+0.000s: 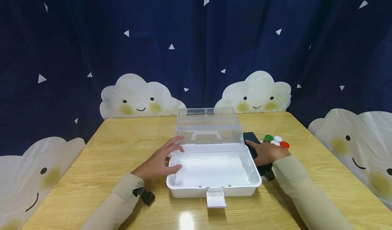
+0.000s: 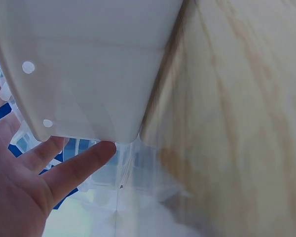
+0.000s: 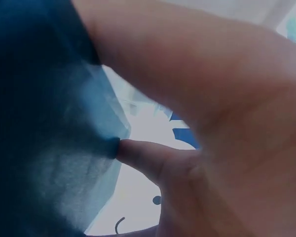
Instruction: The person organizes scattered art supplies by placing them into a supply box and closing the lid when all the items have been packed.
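Wood tabletop [image 1: 239, 216], pale grain. 1 white box [image 1: 190, 192] on it, long axis left-right, 1 latch [image 1: 216, 199] pointing at person, clear lid [image 1: 209, 121] raised at back. Left hand [image 1: 157, 162] spread wide at box's left rim. Right hand [image 1: 266, 153] gripping 1 black case [image 1: 250, 135], just right of box. 4 caps [image 1: 275, 143] beyond: green, red, 2 white. Navy curtain [image 1: 196, 29] behind, 4 clouds [image 1: 257, 90].

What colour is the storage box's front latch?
The front latch on the storage box is white; it shows best in the head view.
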`<state>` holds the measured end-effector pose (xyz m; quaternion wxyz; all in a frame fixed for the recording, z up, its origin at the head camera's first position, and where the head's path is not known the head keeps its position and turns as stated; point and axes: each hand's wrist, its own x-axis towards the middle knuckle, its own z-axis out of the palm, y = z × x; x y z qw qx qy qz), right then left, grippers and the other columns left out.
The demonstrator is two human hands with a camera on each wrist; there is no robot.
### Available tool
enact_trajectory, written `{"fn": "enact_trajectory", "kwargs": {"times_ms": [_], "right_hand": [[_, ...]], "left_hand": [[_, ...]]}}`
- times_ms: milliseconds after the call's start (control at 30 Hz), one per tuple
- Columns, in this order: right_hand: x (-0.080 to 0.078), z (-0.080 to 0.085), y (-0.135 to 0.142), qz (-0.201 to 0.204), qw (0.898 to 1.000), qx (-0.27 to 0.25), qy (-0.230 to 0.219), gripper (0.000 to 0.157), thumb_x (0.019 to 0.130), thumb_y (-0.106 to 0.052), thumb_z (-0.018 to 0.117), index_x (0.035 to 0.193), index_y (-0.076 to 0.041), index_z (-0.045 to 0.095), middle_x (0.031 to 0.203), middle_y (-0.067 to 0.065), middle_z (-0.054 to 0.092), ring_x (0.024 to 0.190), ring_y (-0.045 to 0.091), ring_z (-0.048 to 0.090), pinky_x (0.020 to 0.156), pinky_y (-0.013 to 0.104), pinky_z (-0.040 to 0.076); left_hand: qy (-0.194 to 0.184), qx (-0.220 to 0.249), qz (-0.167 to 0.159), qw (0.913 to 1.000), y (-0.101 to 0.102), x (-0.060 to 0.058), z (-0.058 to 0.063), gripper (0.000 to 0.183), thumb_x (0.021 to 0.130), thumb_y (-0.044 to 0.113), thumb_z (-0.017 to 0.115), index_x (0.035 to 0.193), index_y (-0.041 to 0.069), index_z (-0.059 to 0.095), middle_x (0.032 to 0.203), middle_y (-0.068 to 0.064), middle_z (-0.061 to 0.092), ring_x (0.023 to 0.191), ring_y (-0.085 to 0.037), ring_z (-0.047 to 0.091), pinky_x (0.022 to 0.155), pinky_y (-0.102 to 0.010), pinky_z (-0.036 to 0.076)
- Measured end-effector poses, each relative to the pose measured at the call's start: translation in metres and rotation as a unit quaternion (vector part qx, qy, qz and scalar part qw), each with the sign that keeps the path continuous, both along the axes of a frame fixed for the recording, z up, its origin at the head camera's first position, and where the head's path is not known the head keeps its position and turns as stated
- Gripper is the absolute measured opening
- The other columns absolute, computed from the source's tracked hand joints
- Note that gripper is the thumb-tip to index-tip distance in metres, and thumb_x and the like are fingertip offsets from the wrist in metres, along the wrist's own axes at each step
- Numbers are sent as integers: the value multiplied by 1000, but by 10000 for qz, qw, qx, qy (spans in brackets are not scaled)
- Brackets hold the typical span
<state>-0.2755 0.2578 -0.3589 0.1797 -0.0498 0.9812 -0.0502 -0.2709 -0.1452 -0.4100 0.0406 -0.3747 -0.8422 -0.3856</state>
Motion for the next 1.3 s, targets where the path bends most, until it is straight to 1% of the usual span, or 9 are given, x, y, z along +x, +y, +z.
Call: {"fn": "enact_trajectory", "kwargs": {"times_ms": [233,400,500,700,833,933,1000,1133,1300], "right_hand": [[-1,-3,0,-87,10000,40,18,105,70,-62,72,153,-18,25,135,30,49,110,44,55,75,68,48],[-2,-6,1,-201,9998,54,27,106,69,-64,72,153,-19,25,133,28,52,104,41,58,73,67,49],[-1,-6,1,-255,9996,108,59,104,71,-65,69,153,-19,25,132,28,52,102,40,58,74,66,49],[1,0,0,-206,9996,107,143,96,76,-60,66,152,-17,27,132,30,51,103,42,58,75,64,49],[1,6,2,-59,9994,10,350,86,80,-52,65,150,-14,32,129,28,55,102,40,59,73,57,52],[2,10,5,94,9980,-52,621,83,82,-57,61,148,-12,38,126,25,58,104,42,59,72,54,52],[2,10,7,147,9965,-51,819,83,82,-62,58,146,-11,41,126,26,57,105,44,57,72,55,51],[-1,11,12,79,9931,-91,1168,80,83,-63,57,142,-10,46,125,33,51,104,48,53,71,58,48],[-5,12,16,-35,9893,-308,1425,73,83,-54,62,137,-6,51,118,32,53,94,43,55,68,54,48]], "left_hand": [[13,6,17,10000,-1,0,-1,41,84,37,73,119,36,51,158,14,18,141,-20,28,89,-35,51],[-148,59,-16,9999,0,1,-4,43,84,27,74,121,27,54,158,15,17,138,-20,33,87,-32,52],[-197,53,-16,9998,1,2,-4,43,84,26,74,122,23,54,158,15,16,137,-20,33,87,-31,52],[-126,-23,35,9999,1,2,-3,42,85,32,72,123,28,53,158,14,16,138,-20,32,87,-32,52],[-33,-78,49,10000,0,2,-2,42,86,28,71,123,25,53,159,11,17,139,-21,31,88,-32,52],[-15,-119,41,9999,1,3,-1,42,86,25,71,124,23,53,159,9,16,140,-22,30,88,-33,52],[-13,-141,40,9999,1,3,0,42,86,24,71,124,22,53,160,8,17,140,-23,30,88,-34,52],[-31,-146,39,9999,1,4,1,43,86,23,71,125,21,53,159,9,16,140,-22,29,88,-36,52],[-11,-173,75,9998,1,4,0,42,86,23,70,124,26,53,159,14,15,140,-21,30,88,-35,52]]}}
